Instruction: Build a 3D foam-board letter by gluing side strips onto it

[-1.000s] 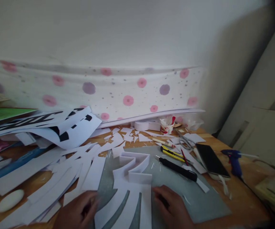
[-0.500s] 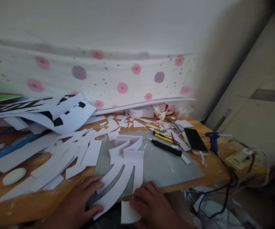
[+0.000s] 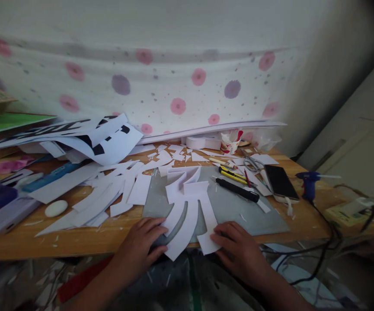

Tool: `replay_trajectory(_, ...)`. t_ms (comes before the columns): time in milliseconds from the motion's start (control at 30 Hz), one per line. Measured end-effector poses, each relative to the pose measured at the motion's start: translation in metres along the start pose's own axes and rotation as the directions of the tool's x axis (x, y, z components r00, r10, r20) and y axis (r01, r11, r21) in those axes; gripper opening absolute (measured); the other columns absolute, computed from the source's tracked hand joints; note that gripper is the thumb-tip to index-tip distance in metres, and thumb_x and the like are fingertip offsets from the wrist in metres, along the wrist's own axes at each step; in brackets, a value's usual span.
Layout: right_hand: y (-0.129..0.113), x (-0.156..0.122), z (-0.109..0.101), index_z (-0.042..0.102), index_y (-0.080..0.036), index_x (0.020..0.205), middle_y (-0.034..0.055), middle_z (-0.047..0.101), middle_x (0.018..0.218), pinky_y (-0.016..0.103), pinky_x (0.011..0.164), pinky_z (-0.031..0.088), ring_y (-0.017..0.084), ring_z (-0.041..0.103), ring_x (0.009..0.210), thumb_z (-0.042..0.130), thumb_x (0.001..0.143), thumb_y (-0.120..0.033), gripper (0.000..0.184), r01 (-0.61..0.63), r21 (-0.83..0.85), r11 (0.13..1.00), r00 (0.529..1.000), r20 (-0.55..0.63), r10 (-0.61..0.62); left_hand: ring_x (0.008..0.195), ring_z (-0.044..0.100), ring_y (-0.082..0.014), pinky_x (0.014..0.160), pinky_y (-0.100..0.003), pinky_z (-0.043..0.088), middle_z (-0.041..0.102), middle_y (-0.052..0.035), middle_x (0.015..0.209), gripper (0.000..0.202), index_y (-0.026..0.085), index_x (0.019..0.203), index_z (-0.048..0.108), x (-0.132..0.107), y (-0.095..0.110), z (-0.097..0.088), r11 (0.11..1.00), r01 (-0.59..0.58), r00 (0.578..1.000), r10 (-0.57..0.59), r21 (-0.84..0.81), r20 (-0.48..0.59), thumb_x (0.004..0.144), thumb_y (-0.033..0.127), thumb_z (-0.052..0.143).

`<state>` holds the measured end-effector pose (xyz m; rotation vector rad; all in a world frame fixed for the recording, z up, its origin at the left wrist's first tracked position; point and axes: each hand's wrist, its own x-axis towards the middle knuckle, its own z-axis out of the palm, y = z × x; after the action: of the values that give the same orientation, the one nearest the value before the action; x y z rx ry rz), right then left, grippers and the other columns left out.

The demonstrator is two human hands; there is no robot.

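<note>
A large white cut-out shape [image 3: 190,207] with raised strip walls lies on a grey cutting mat [image 3: 228,207] and hangs a little over the table's front edge. My left hand [image 3: 143,244] grips its lower left leg at the edge, fingers curled round the paper. My right hand [image 3: 238,246] rests with spread fingers on the mat, fingertips touching the lower right leg.
A black craft knife [image 3: 238,191], yellow cutter [image 3: 232,175], scissors [image 3: 253,163], phone [image 3: 280,182] and blue glue gun [image 3: 308,183] lie right of the mat. White paper strips [image 3: 102,196] and printed sheets [image 3: 102,140] cover the left. A paper cup [image 3: 230,144] stands at the back. Cables [image 3: 323,255] hang off the right edge.
The white shape has been pulled toward the table's front edge and turned a little. Both hands have drawn back to the edge. The view has tipped down and pulled back.
</note>
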<state>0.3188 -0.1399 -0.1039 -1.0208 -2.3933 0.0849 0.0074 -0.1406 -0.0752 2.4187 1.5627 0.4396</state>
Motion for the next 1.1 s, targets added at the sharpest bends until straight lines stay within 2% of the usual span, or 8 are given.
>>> replay_trajectory(300,0.004,-0.002,-0.002,0.061,-0.023,0.111,0.0103,0.062,0.109,0.041,0.082,0.05,0.024,0.056,0.098,0.07,0.077,-0.022,0.035,-0.014,0.047,0.999,1.0,0.015,0.014,0.1,0.059,-0.024,0.089,-0.04,0.048,0.067,-0.0077,0.106,0.026,0.021,0.101,0.066,0.015,0.001,0.008,0.998,0.027,0.994,-0.034,-0.06,-0.108,0.077,0.017,0.06)
replay_trajectory(467,0.007,-0.005,0.003,0.064,-0.025,0.104,0.0083,0.065,0.101,0.034,0.075,0.053,0.021,0.06,0.09,0.063,0.082,-0.02,0.023,-0.031,0.102,0.994,0.999,-0.021,0.033,0.098,0.059,-0.0228,0.088,-0.039,0.048,0.067,-0.007,0.104,0.023,0.022,0.099,0.065,0.016,0.002,0.014,0.995,0.018,0.992,-0.029,-0.095,-0.12,0.078,0.015,0.058)
replay_trajectory(600,0.012,-0.009,0.009,0.064,-0.025,0.105,0.0081,0.066,0.1,0.033,0.074,0.054,0.02,0.062,0.089,0.065,0.08,-0.02,0.025,-0.032,0.119,0.992,0.998,-0.044,0.037,0.101,0.059,-0.023,0.091,-0.038,0.046,0.067,-0.0068,0.108,0.023,0.022,0.101,0.065,0.018,-0.005,0.0,0.999,0.037,0.991,-0.042,-0.037,-0.126,0.079,0.02,0.058)
replay_trajectory(667,0.014,-0.01,0.011,0.063,-0.025,0.106,0.0084,0.066,0.101,0.033,0.075,0.054,0.021,0.062,0.089,0.066,0.079,-0.021,0.028,-0.007,0.133,0.991,0.998,-0.055,0.015,0.104,0.057,-0.0255,0.094,-0.039,0.045,0.066,-0.0089,0.11,0.026,0.02,0.104,0.065,0.022,-0.016,-0.017,0.984,0.163,0.968,-0.145,0.071,-0.205,0.08,0.026,0.058)
replay_trajectory(733,0.015,-0.011,0.011,0.062,-0.025,0.107,0.0086,0.065,0.101,0.034,0.075,0.054,0.022,0.062,0.09,0.067,0.079,-0.022,0.029,0.005,0.145,0.989,0.998,-0.058,0.004,0.107,0.054,-0.0295,0.096,-0.043,0.042,0.063,-0.0127,0.115,0.032,0.016,0.109,0.062,0.028,-0.03,-0.036,0.918,0.348,0.905,-0.275,0.192,-0.326,0.082,0.031,0.055)
replay_trajectory(833,0.016,-0.009,0.011,0.062,-0.025,0.108,0.0084,0.065,0.102,0.034,0.076,0.054,0.022,0.061,0.091,0.068,0.078,-0.023,0.031,-0.01,0.152,0.988,0.999,-0.045,0.017,0.106,0.052,-0.0367,0.092,-0.049,0.041,0.061,-0.018,0.114,0.049,0.013,0.118,0.057,0.041,-0.049,-0.053,0.831,0.489,0.861,-0.41,0.266,-0.303,0.079,0.042,0.057)
replay_trajectory(933,0.015,-0.008,0.01,0.062,-0.026,0.109,0.0079,0.066,0.102,0.033,0.075,0.055,0.022,0.062,0.09,0.07,0.077,-0.024,0.033,-0.007,0.153,0.988,0.999,-0.048,0.014,0.101,0.054,-0.0387,0.086,-0.048,0.041,0.063,-0.0178,0.103,0.051,0.014,0.115,0.058,0.052,-0.061,-0.053,0.821,0.522,0.849,-0.473,0.232,-0.237,0.074,0.044,0.062)
replay_trajectory(1100,0.014,-0.008,0.009,0.062,-0.026,0.109,0.008,0.065,0.103,0.034,0.077,0.055,0.021,0.062,0.091,0.067,0.079,-0.023,0.03,-0.02,0.156,0.988,0.999,-0.036,0.026,0.094,0.06,-0.0291,0.08,-0.039,0.045,0.063,-0.0103,0.098,0.04,0.019,0.11,0.058,0.052,-0.071,-0.041,0.824,0.566,0.794,-0.534,0.034,-0.291,0.074,0.035,0.058)
